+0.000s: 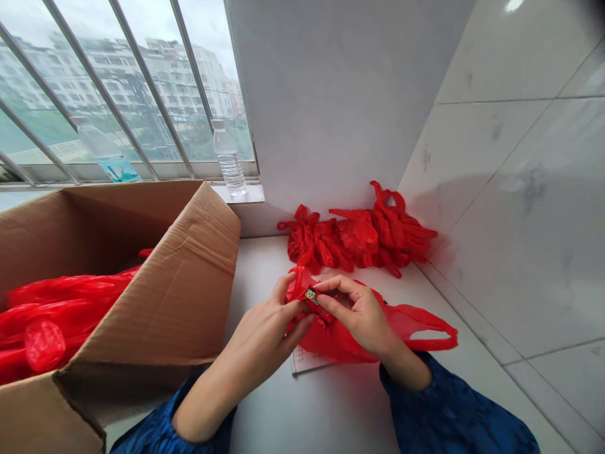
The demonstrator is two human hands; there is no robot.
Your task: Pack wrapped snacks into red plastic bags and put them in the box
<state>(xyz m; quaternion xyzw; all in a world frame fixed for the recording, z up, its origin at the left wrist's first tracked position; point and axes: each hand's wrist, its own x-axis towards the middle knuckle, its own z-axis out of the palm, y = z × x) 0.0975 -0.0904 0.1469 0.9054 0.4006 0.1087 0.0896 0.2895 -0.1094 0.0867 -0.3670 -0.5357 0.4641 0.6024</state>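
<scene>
A small red packet (311, 294) with a printed figure on it is held between my two hands. My left hand (274, 318) is closed, its thumb and fingers pinching the packet from the left. From the right, my right hand (357, 312) pinches the same packet with thumb and index finger. Right below both hands lies a red plastic bag (352, 343), spread out, with one handle loop stretching to the right. More red wrapping shows under my fingers, partly hidden. A white sheet or booklet (307, 362) sticks out from under the bag.
Bunched red plastic bags (359, 236) lie against the wall on the white tabletop (340, 410). At the left stands an open cardboard box (184, 265) with red plastic bags (61, 315) inside. A clear bottle (229, 161) and another bottle (108, 154) stand by the barred window.
</scene>
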